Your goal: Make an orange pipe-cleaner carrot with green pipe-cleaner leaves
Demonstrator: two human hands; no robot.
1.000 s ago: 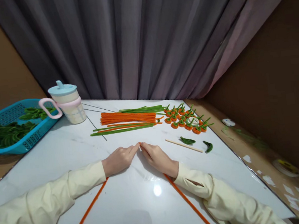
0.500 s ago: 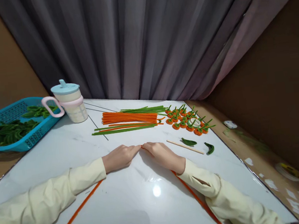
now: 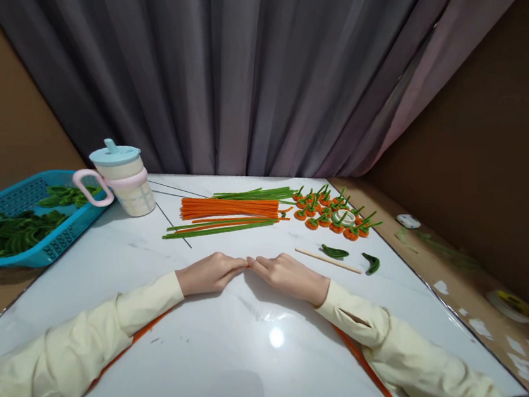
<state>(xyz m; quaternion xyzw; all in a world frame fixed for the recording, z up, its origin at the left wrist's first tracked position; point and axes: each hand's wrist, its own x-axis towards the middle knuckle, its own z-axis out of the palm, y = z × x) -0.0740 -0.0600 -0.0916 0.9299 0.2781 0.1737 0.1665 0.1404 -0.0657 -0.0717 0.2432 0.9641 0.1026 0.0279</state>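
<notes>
Listing one orange stem [image 3: 364,365], low over the table [image 3: 209,383], apparently bent at the tips of our left hand [image 3: 213,274] and right hand [image 3: 293,278]. Grip: both pinch it, a speck of orange showing between. Change: left limb swung up, now mostly behind our left sleeve [image 3: 147,307]; we judge the middle is being worked. Pointing: apex to 12, limbs to 8 and 5 o'clock; no single long axis.
</notes>
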